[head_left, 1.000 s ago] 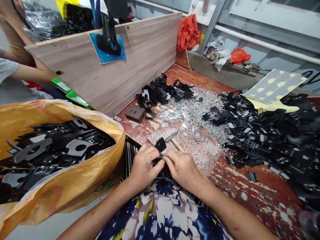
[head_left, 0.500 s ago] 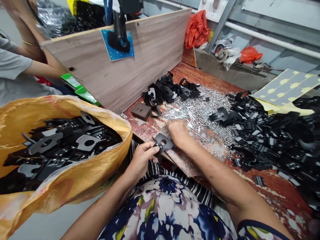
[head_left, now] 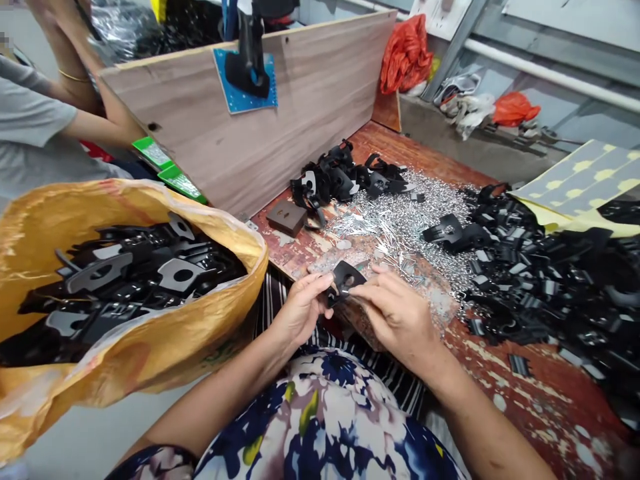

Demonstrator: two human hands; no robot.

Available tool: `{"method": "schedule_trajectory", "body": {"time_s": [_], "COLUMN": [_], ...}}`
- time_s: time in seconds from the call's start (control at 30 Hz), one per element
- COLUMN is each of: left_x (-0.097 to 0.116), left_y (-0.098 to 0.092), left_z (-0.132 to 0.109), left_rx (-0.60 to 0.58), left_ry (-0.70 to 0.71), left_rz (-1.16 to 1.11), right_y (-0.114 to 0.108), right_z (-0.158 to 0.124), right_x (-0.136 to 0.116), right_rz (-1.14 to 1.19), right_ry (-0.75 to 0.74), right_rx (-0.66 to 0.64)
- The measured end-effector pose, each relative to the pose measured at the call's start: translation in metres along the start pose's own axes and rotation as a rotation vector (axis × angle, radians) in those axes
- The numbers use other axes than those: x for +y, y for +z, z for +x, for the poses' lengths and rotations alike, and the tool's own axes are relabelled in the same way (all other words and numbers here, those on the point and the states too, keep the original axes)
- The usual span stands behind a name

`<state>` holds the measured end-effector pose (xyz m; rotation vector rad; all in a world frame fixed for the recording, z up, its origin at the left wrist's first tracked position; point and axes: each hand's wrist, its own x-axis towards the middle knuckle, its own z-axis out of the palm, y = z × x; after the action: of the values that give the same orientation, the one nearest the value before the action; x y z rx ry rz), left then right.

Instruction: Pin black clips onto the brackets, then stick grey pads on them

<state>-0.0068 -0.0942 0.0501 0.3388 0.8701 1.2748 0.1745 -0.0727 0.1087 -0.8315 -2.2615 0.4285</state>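
My left hand [head_left: 303,305] pinches a black plastic part [head_left: 349,275], a flat plate with a round hole, at its near-left end. My right hand [head_left: 400,313] is closed at the fingertips on a small metal pin [head_left: 346,292], held against the near side of that part. Beyond both hands spreads a pile of silvery metal pins [head_left: 390,233] on the worn red table [head_left: 500,380]. A brown block [head_left: 286,218] with two small slots sits at the table's left edge, beside a heap of black plastic parts [head_left: 340,175].
At the left stands an open yellow sack [head_left: 235,240] with several black parts inside. A wooden board [head_left: 310,80] walls off the back. More black pieces [head_left: 555,287] cover the right side, under a patterned sheet [head_left: 585,177]. Another person's arm [head_left: 100,127] is at the far left.
My right hand has come back from beside the pin pile to the black plastic part, with a pin between its fingertips. The left hand keeps its hold, the part slightly turned.
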Motion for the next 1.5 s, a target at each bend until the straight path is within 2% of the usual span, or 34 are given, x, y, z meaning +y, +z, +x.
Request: {"method": "schedule_trajectory", "body": {"time_s": [0.2, 0.3, 0.47, 0.6, 0.73, 0.8, 0.87, 0.93, 1.0, 1.1, 1.17, 1.27, 1.37, 1.5], "left_x": [-0.004, -0.007, -0.015, -0.015, -0.012, -0.013, -0.011, -0.004, 0.006, 0.014, 0.007, -0.018, -0.039, -0.044], "left_y": [0.006, 0.005, 0.013, 0.015, 0.001, -0.009, -0.019, -0.030, -0.040, -0.049, -0.048, -0.042, -0.037, -0.038], "left_z": [-0.005, -0.008, -0.009, -0.014, -0.027, -0.035, -0.044, -0.051, -0.055, -0.049, -0.036, -0.011, 0.007, 0.012], "left_rx": [-0.041, -0.035, 0.024, 0.051, -0.086, -0.106, -0.082, -0.052, -0.023, 0.003, -0.001, -0.005, 0.022, 0.048], "left_ry": [-0.031, -0.031, -0.018, 0.000, -0.050, -0.016, 0.091, 0.216, 0.258, 0.186, 0.165, 0.203, 0.259, 0.313], "left_rz": [0.011, 0.008, -0.028, -0.044, -0.043, 0.038, 0.286, 0.613, 0.851, 0.946, 0.931, 0.922, 1.010, 1.065], "right_y": [0.010, 0.011, 0.022, 0.023, 0.016, 0.016, 0.018, 0.016, 0.009, -0.005, -0.012, -0.019, -0.030, -0.045], "right_z": [-0.001, -0.002, 0.000, 0.002, -0.006, -0.013, -0.023, -0.036, -0.051, -0.077, -0.090, -0.101, -0.106, -0.109], "right_x": [0.000, -0.007, -0.025, -0.024, -0.020, -0.020, -0.020, -0.013, 0.000, 0.025, 0.038, 0.042, 0.034, 0.016], "right_rz": [-0.028, -0.151, -0.428, -0.457, -0.297, -0.244, -0.190, -0.141, -0.242, -0.596, -0.701, -0.654, -0.569, -0.505], "right_ry": [-0.051, -0.087, -0.255, -0.301, -0.176, -0.126, -0.100, -0.032, 0.105, 0.283, 0.345, 0.474, 0.478, 0.288], "right_rx": [0.017, -0.009, -0.012, -0.035, -0.045, -0.020, -0.035, -0.123, -0.198, -0.289, -0.379, -0.458, -0.385, -0.081]}}
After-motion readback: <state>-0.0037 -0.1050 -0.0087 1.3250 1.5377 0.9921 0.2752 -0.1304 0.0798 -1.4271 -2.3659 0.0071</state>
